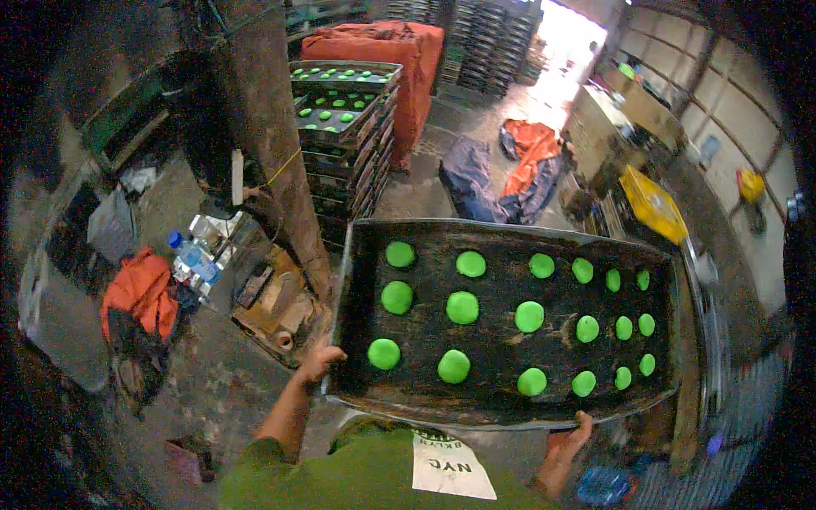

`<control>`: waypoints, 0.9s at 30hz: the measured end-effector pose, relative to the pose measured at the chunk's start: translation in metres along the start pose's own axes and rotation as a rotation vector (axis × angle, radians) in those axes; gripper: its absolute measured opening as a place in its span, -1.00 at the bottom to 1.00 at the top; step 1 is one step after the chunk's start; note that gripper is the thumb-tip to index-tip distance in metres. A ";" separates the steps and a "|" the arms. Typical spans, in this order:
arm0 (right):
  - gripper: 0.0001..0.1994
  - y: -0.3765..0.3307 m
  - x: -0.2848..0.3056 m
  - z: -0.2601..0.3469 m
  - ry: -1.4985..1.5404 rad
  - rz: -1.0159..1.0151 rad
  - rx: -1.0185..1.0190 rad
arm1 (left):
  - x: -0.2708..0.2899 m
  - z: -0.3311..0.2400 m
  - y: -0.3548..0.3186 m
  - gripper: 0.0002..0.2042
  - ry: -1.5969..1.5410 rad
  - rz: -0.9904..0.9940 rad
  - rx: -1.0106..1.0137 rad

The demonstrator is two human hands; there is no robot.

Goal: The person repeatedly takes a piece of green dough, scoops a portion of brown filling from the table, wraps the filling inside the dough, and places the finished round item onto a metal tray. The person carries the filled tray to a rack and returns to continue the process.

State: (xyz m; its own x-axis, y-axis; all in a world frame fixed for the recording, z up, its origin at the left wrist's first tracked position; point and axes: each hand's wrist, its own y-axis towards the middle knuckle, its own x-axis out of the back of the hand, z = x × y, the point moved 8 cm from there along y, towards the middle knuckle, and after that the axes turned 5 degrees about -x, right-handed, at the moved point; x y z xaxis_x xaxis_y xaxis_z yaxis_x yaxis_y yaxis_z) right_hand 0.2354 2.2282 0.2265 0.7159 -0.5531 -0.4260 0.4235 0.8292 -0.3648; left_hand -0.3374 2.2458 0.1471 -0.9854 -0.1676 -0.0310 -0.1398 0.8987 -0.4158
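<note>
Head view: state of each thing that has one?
Tray: loaded, held in both hands
Green rounds: spaced apart, three rows
Left hand: gripping tray's left edge
Right hand: gripping tray's near edge
Tray stack: top trays loaded
Bottle: capped
Yellow crate: tilted
Leftmost orange cloth: crumpled

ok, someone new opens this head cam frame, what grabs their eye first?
Probably the bright green rounds, three rows of six in the long dark tray, held by the left hand at its left end and the right hand at its near edge. Next, the orange-red cover beyond it, beside a tray stack, and the glaring bright opening at the top, right of centre.
</note>
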 end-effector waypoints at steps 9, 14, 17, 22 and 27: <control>-0.63 0.305 -0.261 -0.056 -0.158 0.053 0.231 | 0.084 -0.039 0.305 -0.70 0.148 -0.274 -0.591; -0.62 0.454 -0.476 -0.033 -0.057 0.249 0.226 | 0.157 -0.027 0.504 -0.75 0.006 -0.324 -0.705; -0.67 0.527 -0.599 -0.046 -0.187 0.137 0.533 | 0.150 -0.019 0.615 -0.76 -0.107 -0.381 -0.489; -0.73 0.651 -0.850 -0.115 -0.079 0.404 0.633 | 0.165 -0.118 0.720 -0.69 -0.417 -0.551 -0.372; -0.79 0.717 -1.138 -0.143 0.004 0.923 0.638 | 0.234 -0.347 0.654 -0.66 -0.391 -0.772 -0.779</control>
State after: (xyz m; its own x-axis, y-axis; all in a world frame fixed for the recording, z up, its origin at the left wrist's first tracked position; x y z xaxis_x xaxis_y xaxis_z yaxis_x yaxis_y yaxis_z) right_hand -0.3551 3.4407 0.3315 0.9013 0.2953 -0.3170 -0.0607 0.8106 0.5825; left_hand -0.6937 2.9347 0.1831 -0.5336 -0.7708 -0.3480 -0.8457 0.4859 0.2205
